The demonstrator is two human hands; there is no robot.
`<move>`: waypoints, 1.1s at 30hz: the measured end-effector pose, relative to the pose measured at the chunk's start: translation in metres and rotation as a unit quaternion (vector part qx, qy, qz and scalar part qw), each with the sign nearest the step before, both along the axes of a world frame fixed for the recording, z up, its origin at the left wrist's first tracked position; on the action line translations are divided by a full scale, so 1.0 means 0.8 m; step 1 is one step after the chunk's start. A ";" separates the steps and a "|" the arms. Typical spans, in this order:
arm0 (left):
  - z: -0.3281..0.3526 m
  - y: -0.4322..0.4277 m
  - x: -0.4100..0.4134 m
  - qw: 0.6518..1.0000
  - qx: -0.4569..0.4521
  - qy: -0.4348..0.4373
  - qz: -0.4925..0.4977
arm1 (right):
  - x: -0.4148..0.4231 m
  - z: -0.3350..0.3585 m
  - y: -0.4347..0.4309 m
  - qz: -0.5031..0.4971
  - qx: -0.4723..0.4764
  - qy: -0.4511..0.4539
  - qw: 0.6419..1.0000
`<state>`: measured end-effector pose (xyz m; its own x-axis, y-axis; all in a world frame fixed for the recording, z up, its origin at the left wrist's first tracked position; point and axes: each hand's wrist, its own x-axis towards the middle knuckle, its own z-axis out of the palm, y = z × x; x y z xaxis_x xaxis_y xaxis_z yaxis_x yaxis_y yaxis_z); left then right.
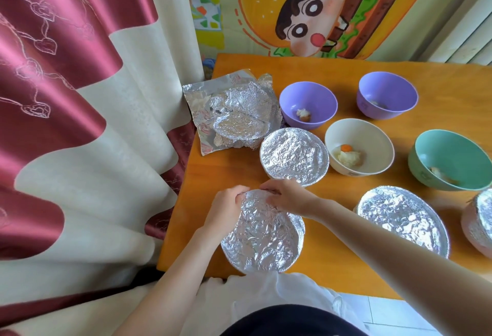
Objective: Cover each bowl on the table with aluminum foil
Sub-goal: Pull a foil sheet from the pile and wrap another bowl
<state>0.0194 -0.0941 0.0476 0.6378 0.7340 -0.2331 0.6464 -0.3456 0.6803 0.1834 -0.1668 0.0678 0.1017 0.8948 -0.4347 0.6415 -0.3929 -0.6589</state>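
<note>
A foil-covered bowl [263, 234] sits at the near left edge of the orange table [346, 74]. My left hand [226, 209] grips its far left rim, fingers curled over the foil. My right hand [288, 197] pinches the foil at the far rim. Other foil-covered bowls stand behind it [294, 156], to the right [402, 220] and at the right frame edge [479, 222]. Open bowls holding bits of food: two purple [308, 104] [387, 98], one cream [359, 146], one green [450, 160].
A crumpled heap of loose foil sheets [234, 112] lies at the table's far left corner, overhanging the edge. A red and cream curtain [80, 122] hangs close along the left side. A cartoon wall picture [319, 16] is behind the table.
</note>
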 end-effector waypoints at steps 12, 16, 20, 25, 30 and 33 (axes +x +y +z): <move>0.007 -0.007 -0.001 0.999 0.022 0.028 -0.012 | -0.004 -0.002 -0.009 0.009 0.037 -0.031 0.999; 0.016 -0.009 0.008 0.997 0.043 0.039 -0.046 | 0.006 0.008 -0.008 0.002 0.015 0.002 1.000; 0.024 -0.006 0.015 0.998 0.043 0.026 -0.049 | 0.011 0.017 0.005 -0.052 -0.037 0.058 0.996; 0.020 -0.014 0.015 0.997 0.046 0.034 -0.056 | 0.007 0.008 -0.005 -0.051 -0.068 0.027 0.996; 0.025 -0.009 0.020 0.996 0.060 0.023 -0.057 | 0.010 0.019 0.005 -0.061 -0.086 0.087 0.991; 0.026 -0.012 0.020 0.996 0.055 0.035 -0.060 | 0.003 0.019 0.008 -0.052 -0.107 0.066 0.991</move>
